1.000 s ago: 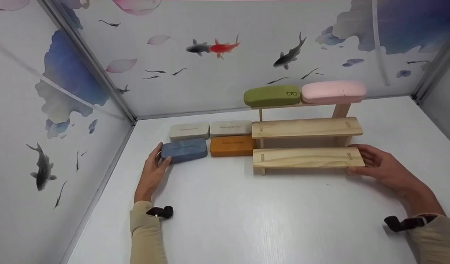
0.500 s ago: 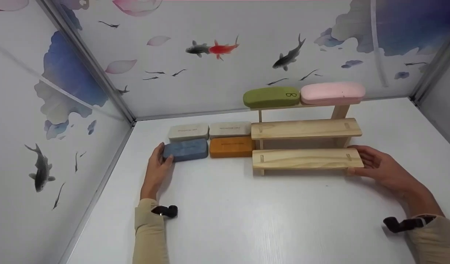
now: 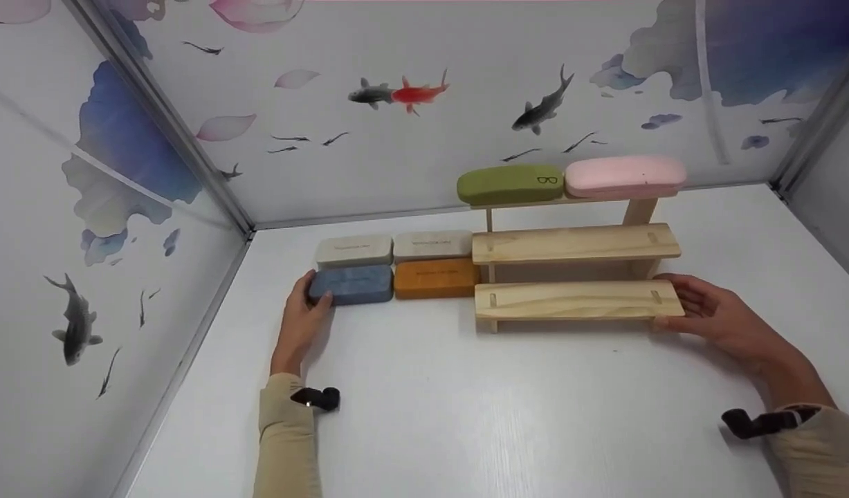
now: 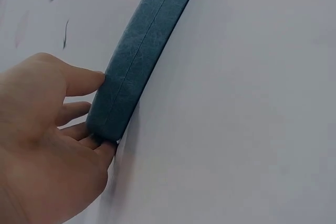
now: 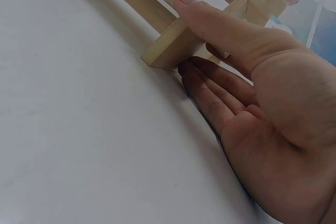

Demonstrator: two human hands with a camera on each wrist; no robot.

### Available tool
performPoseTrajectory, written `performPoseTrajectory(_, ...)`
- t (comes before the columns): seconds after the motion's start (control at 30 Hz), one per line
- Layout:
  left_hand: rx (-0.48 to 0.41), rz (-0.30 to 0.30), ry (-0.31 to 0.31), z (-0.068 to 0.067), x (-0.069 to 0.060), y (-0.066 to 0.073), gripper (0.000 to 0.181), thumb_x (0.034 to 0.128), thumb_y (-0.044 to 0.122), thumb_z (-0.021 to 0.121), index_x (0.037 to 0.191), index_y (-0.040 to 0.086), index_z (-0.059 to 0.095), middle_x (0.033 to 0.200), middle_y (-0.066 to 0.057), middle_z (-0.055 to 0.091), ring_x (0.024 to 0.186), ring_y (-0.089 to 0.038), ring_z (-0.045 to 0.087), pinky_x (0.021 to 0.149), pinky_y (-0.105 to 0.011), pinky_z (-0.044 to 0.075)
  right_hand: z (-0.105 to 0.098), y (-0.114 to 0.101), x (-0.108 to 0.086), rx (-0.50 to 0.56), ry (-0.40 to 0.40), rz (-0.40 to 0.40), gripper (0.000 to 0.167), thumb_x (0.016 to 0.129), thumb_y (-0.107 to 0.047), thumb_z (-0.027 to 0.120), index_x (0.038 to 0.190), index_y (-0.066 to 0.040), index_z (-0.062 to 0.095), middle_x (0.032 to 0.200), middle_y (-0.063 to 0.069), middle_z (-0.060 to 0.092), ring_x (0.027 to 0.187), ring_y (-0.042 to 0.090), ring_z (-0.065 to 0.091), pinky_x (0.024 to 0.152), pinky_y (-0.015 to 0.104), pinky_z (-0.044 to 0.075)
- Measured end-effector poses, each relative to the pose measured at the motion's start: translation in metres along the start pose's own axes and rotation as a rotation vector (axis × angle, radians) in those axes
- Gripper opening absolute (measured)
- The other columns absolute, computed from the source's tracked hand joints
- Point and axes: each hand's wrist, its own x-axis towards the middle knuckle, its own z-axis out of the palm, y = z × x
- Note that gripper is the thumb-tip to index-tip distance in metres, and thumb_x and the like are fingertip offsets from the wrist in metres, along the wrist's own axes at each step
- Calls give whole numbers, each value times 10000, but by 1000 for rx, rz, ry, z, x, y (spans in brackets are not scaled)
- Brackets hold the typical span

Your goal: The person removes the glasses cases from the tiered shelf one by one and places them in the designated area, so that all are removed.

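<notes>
My left hand holds the left end of a blue glasses case, thumb on its front side and fingers round its end. In the left wrist view the thumb touches the seamed side of that blue case. An orange case lies right beside it, with two off-white cases behind. At the right, my right hand holds the end of a three-tier wooden display stand; in the right wrist view the thumb lies over its lowest shelf's end and the fingertips touch the leg.
On the stand's top tier sit a green glasses case and a pink case. A white table lies under everything. Panels printed with fish stand at the back and left.
The blue case has slid right, against the orange one, and now lies straighter in line with it. My left hand moved right with it; my right hand stayed at the stand.
</notes>
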Motion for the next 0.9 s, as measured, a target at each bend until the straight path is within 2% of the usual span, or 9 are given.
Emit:
performPoseTrajectory(0.1, -4, -46, 18, -7, -3, 6, 721, 1121, 249, 598, 1717, 53, 244, 1796, -196, 231, 1687, -366, 202, 1381, -469, 228, 0, 0, 0, 5, -5, 4, 801, 1025, -154, 771, 1682, -26, 331, 1509, -155, 524, 1277, -134, 586, 974, 142, 577)
performPoseTrajectory(0.17, -32, -56, 42, -13, -5, 11, 728, 1119, 262, 600, 1715, 50, 241, 1794, -205, 227, 1686, -381, 199, 1383, -476, 223, 0, 0, 1, 2, -4, 5, 810, 1023, -164, 775, 1684, -26, 328, 1520, -144, 518, 1275, -143, 581, 974, 139, 575)
performPoseTrajectory(0.27, -84, -40, 83, -18, -9, 21, 713, 1120, 256, 601, 1708, 46, 256, 1782, -207, 260, 1684, -376, 211, 1386, -483, 212, 0, 1, 2, 0, 0, 0, 815, 1020, -167, 780, 1686, -26, 331, 1527, -147, 513, 1277, -156, 570, 978, 130, 569)
performPoseTrajectory(0.37, -119, 0, 101, -18, -12, 32, 702, 1117, 239, 609, 1701, 43, 273, 1769, -201, 298, 1678, -360, 239, 1386, -479, 216, -1, 2, 2, 13, 3, -11, 810, 1015, -147, 783, 1681, -19, 340, 1506, -177, 528, 1281, -151, 573, 982, 128, 567)
performPoseTrajectory(0.53, -141, 77, 64, -7, -15, 53, 694, 1114, 245, 628, 1695, 60, 298, 1764, -185, 315, 1676, -334, 256, 1380, -479, 234, -2, 4, 2, 28, 4, -12, 795, 1012, -128, 783, 1672, -14, 355, 1466, -218, 547, 1279, -143, 580, 979, 133, 571)
performPoseTrajectory(0.73, -88, 170, 12, 15, -20, 78, 689, 1106, 247, 650, 1690, 80, 324, 1742, -162, 363, 1666, -317, 285, 1371, -475, 262, -1, 3, 2, 24, 0, 13, 820, 1013, -175, 791, 1684, -36, 341, 1478, -201, 533, 1271, -147, 580, 976, 136, 573)
performPoseTrajectory(0.9, -43, 229, -49, 34, -23, 98, 678, 1097, 235, 667, 1680, 99, 350, 1723, -113, 410, 1655, -285, 319, 1369, -434, 272, -2, 2, 1, 13, 2, 22, 850, 1008, -190, 799, 1694, -32, 323, 1572, -89, 527, 1269, -166, 572, 972, 136, 577)
